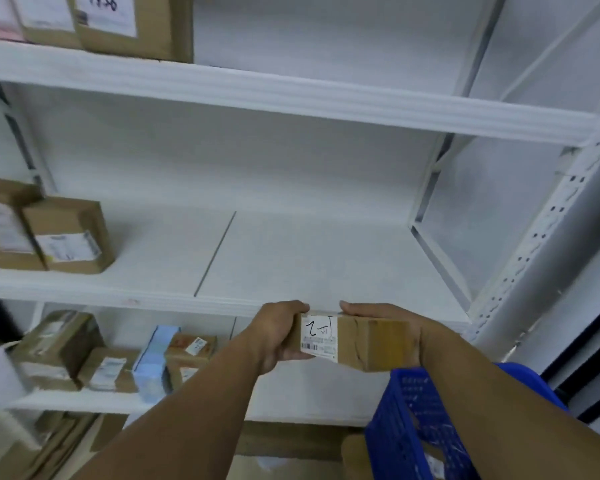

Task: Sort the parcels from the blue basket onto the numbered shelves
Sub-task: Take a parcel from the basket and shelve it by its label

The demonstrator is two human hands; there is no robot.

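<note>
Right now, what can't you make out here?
Head view:
Print on the held parcel: too small; left hand and right hand cover its ends.
Contents of the blue basket: mostly hidden by its wall and the bottom edge.
Labels on the middle-shelf parcels: blurred.
Top-shelf parcel: cut by the top edge.

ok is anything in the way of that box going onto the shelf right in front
Nothing visible. The left hand and right hand hold the box at the front edge of the shelf, whose board ahead is bare; its other boxes sit far left.
</note>
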